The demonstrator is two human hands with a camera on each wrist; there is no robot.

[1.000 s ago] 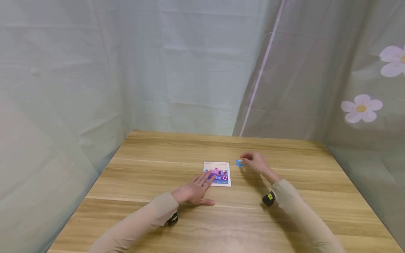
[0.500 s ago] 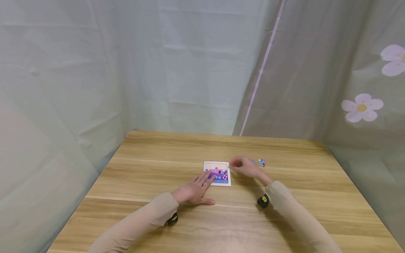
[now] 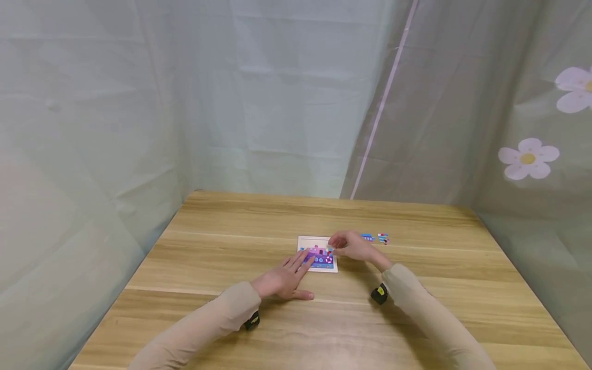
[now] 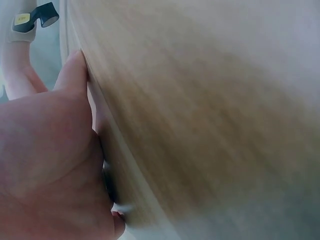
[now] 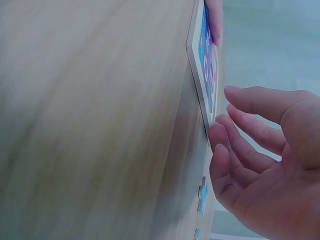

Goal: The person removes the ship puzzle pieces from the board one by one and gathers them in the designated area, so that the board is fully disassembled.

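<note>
A small white-framed jigsaw board [image 3: 317, 270] with a purple and pink ship picture lies on the table. My left hand [image 3: 287, 277] rests spread over its left part, fingertips on the picture and thumb on the wood. At the board's upper right corner, my right hand [image 3: 353, 246] pinches a small puzzle piece that its fingers hide. The right wrist view has this hand [image 5: 270, 155] with fingers curled beside the board's edge [image 5: 197, 75]. Along the board's top runs a pale unfilled strip.
Loose blue puzzle pieces [image 3: 367, 237] lie just right of my right hand, another group [image 3: 383, 238] with red and white beside them. The wooden table [image 3: 222, 226] ends at hanging curtains [image 3: 287, 103] behind and at both sides.
My right hand has moved left from the loose pieces to the board's corner. The blue piece at its fingertips has left its spot on the table. The left hand stays put.
</note>
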